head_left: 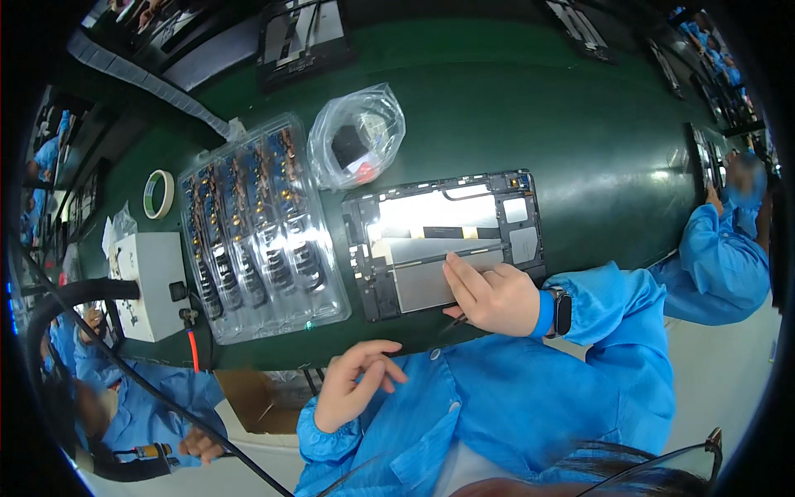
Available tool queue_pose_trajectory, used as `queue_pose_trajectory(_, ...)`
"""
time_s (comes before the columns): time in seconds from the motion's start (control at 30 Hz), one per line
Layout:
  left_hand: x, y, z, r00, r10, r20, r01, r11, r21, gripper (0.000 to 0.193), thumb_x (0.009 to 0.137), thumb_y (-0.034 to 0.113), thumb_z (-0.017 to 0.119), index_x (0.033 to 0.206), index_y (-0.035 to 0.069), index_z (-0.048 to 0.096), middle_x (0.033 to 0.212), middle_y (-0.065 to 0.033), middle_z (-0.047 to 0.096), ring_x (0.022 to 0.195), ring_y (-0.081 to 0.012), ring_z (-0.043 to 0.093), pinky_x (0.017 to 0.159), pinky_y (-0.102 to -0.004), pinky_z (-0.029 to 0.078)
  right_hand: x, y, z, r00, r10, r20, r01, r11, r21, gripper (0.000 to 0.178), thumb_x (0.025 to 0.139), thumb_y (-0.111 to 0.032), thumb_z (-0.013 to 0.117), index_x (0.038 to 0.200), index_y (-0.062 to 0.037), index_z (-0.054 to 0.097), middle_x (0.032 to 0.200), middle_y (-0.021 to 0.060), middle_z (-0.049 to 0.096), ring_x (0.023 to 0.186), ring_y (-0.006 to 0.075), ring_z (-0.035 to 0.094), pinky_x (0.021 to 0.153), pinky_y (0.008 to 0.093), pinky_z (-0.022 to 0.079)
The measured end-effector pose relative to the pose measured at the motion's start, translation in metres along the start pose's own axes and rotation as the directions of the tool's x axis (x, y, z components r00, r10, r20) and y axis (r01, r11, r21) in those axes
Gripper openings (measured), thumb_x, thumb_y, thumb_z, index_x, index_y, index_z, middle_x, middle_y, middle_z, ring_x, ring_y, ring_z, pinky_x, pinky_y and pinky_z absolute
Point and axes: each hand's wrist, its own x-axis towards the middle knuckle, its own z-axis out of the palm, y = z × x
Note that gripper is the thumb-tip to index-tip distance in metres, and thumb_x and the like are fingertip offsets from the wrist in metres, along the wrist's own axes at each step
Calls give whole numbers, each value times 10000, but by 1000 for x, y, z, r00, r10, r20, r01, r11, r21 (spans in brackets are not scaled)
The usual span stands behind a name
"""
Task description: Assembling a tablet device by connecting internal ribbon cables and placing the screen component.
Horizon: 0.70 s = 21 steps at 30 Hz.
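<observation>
head: opened tablet point(439, 248) lies on green table point(613, 166), co-workers point(719, 265) nearby.

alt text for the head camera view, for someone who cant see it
A person's right hand rests on an opened tablet-like device on a green table; the left hand, nothing visible in it, is by the near edge. Left of the device are a clear tray of circuit boards and a tape roll.

A: What does the right hand point(501, 300) hide?
B: The lower right of the opened tablet point(447, 240), and part of 1 dark slim thing point(455, 325); I can't tell what.
A: The co-worker point(722, 263) at far right?
B: Head point(747, 177) blurred.
</observation>
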Motion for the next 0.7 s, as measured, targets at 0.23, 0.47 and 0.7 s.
queue_pose_trajectory(0.23, 2, 0, -5, 996, 78, -31, -79, 996, -52, 281, 874, -1, 393, 1132, -19, 503, 796, -112, 650, 635, -98, 568, 595, -211, 459, -21, 41, -1, 985, 139, 106, -127, 985, -113, 562, 654, -289, 661, 1069, 72, 546, 1101, 216, 557, 535, 194, 574, 475, 279, 457)
queue_pose_trajectory(0.47, 30, -6, -2, 990, 139, 25, -137, 990, -40, 287, 873, 2, 410, 1145, -12, 500, 837, -104, 653, 652, -105, 579, 617, -215, 470, -17, 158, 13, 934, 326, 145, -301, 939, -168, 642, 623, -209, 703, 1194, -41, 462, 1234, 127, 489, 689, 226, 623, 568, 316, 506)
queue_pose_trajectory(0.7, 57, 16, 36, 919, 308, 247, -352, 922, 159, 312, 865, 29, 473, 1176, 36, 495, 867, -86, 656, 681, -140, 627, 634, -248, 508, 85, 263, 58, 943, 299, -144, -322, 929, -183, 536, 726, -145, 621, 1237, -133, 462, 1282, 56, 462, 720, 258, 623, 620, 348, 508)
